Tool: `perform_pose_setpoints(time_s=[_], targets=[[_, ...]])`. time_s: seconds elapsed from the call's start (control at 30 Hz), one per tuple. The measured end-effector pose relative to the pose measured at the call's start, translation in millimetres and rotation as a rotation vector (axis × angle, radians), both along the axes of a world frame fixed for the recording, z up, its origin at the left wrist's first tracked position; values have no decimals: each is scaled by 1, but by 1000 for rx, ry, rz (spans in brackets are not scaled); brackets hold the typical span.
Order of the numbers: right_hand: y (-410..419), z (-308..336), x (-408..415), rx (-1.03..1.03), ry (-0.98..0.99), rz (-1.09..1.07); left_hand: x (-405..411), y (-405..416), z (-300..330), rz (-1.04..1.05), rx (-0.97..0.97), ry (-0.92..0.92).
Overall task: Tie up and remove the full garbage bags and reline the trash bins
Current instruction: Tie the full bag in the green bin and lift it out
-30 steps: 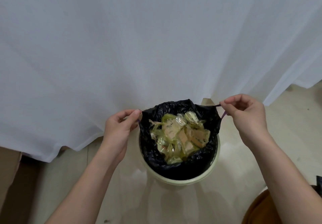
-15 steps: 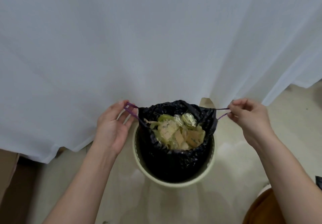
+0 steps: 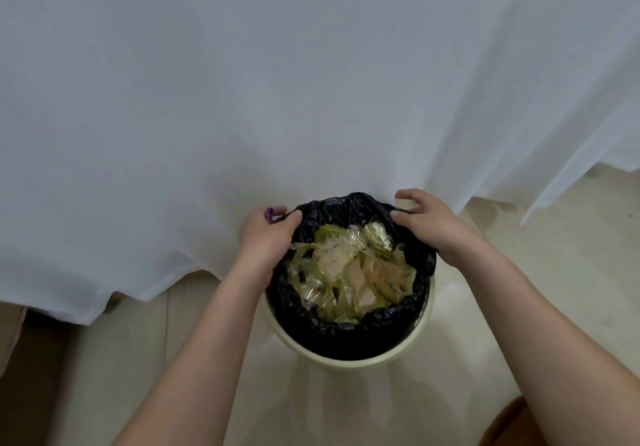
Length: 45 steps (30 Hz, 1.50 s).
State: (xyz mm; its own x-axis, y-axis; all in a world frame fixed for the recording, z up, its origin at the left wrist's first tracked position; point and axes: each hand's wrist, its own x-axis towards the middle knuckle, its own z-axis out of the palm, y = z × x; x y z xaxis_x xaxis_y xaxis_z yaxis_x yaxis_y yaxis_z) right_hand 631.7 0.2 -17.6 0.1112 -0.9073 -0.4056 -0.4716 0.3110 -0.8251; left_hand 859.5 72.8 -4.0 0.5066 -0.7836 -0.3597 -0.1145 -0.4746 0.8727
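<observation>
The black garbage bag (image 3: 349, 327) sits in a round, pale trash bin (image 3: 363, 360) on the floor, between the person's 2 hands. The left hand (image 3: 266, 234) grips the bag's left upper edge, thumb pressed onto the plastic, with a purple drawstring (image 3: 269, 215) bunched in its curled fingers. The right hand (image 3: 431, 227) pinches the bag's right upper edge, thumb on the inner side and fingers curled over the outer side; a thin dark strand of drawstring runs under those fingers. Both hands are closed on the bag, set apart at opposite sides of its mouth, and both forearms reach in from the bottom of the view.

A white curtain (image 3: 277, 99) hangs just behind the bin and fills the upper half of the view; its hem touches the far edge of the bag and the back of both hands. The floor (image 3: 554, 272) is pale and glossy. A brown object (image 3: 509, 425) shows at the lower right corner, too cropped to identify.

The bag is crinkled, its rim gathered and pulled inward off the bin's lip. Inside lies yellowish clear wrapping (image 3: 353, 269) with tan paper pieces, filling the mouth.
</observation>
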Motion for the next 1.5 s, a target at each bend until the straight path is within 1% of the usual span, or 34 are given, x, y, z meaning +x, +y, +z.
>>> perform_pose_setpoints(time_s=[0.03,0.1,0.2,0.33,0.4,0.5,0.6,0.63,0.67,0.73,0.77,0.8,0.9,1.03,1.13,1.27,1.37,1.43,1.5], targets=[[1,-1,1,-29,12,-4,-2,-1,-1,-11,-1,-45],[2,-1,3,-97,35,-17,-4,-1,-2,-26,-8,-69],[4,-4,6,-188,58,-64,-4,0,-4,-48,-14,-33],[4,-2,6,-173,13,-115,1,4,-6,-31,-42,43],[3,3,2,-145,-1,-82,7,6,-5,8,-50,123],[5,12,-2,-84,-3,60,16,7,-4,62,-65,240],[11,14,2,-173,19,73,18,10,-3,60,-82,280],[13,15,5,-202,-16,47,16,12,-2,42,-96,305],[15,16,7,-208,-97,10,13,13,0,16,-114,336],[14,20,10,-136,-334,-69,10,14,4,-22,-135,370],[13,21,8,-99,-406,-97,10,15,5,-18,-130,370],[11,23,6,-73,-409,-96,10,15,7,-3,-110,356],[11,23,-2,-18,-218,-19,14,18,11,2,-41,217],[11,29,-21,55,-100,94,20,25,16,-130,-28,-32],[14,37,-38,110,65,157,33,32,16,-190,110,-193],[18,46,-52,169,178,229,45,38,24,-205,209,-214],[19,52,-56,91,244,279,48,37,28,-215,157,-184],[19,55,-51,0,172,235,39,36,31,-257,72,-158],[22,61,-42,-85,-4,203,24,37,43,-301,-61,-106]])
